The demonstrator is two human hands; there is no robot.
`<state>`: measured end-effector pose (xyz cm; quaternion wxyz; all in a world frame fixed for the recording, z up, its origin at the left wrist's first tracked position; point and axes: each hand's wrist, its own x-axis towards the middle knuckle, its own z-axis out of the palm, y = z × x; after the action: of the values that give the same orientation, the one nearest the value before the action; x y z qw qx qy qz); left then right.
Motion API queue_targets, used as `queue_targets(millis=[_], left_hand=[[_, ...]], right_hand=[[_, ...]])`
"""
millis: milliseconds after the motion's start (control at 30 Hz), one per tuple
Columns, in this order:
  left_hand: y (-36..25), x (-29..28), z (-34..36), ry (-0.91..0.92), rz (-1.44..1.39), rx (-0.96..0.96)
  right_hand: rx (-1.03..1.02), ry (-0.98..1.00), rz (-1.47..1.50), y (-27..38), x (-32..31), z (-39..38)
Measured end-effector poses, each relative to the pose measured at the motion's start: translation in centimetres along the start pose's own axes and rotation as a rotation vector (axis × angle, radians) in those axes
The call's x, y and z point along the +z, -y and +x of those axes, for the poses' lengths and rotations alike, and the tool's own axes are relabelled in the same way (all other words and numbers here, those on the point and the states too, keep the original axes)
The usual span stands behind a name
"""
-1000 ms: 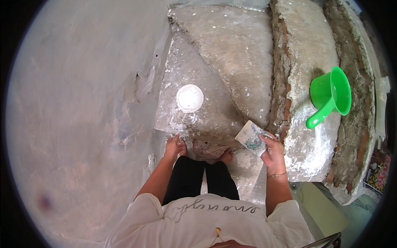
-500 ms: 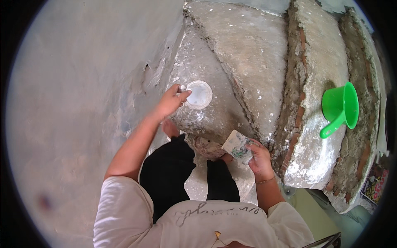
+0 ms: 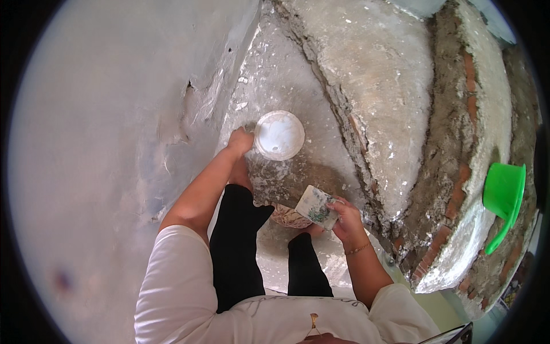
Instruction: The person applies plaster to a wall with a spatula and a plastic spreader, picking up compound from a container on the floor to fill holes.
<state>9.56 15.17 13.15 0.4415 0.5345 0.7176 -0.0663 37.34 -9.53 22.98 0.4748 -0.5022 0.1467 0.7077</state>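
Observation:
A round white bucket (image 3: pixel 264 153) with pale, milky contents stands on the spattered concrete step in front of me. At its left rim my left hand (image 3: pixel 242 140) is closed, the fingers curled and partly hidden against the bucket. My right hand (image 3: pixel 345 219) grips a flat, pale rectangular piece (image 3: pixel 315 208) by its right edge; grey and green smears cover its upper face, and its exact kind is unclear. Beneath that piece, near my feet, a reddish-beige patterned item (image 3: pixel 288 217) is partly covered.
Rough concrete steps (image 3: pixel 378 86) with crumbling edges and exposed brick rise to the right. A green dipper (image 3: pixel 504 186) sits on a higher step at far right. The grey wall (image 3: pixel 114 143) with a chipped patch runs along my left.
My left hand has gone from a pinch, thumb over the bucket's rim, to a closed grasp lower at its left side. My view has shifted; the right hand still holds the flat piece.

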Motion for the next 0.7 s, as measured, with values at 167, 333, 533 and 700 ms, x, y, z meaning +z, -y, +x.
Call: queue_targets(millis=[167, 333, 533, 700], left_hand=[[2.4, 4.2, 3.1, -0.047, -0.021, 0.055], [2.7, 6.6, 2.8, -0.003, -0.058, -0.006], [3.6, 6.8, 3.5, -0.063, -0.115, -0.025], [3.4, 6.1, 3.1, -0.072, -0.050, -0.018]], right_hand=[[-0.188, -0.103, -0.261, -1.8, -2.7, 5.5], [-0.164, -0.144, -0.479, -1.6, -0.9, 10.1], [-0.455, -0.178, -0.962, 1.3, 6.4, 15.5], [-0.353, -0.005, -0.865, 3.4, 7.5, 20.2]])
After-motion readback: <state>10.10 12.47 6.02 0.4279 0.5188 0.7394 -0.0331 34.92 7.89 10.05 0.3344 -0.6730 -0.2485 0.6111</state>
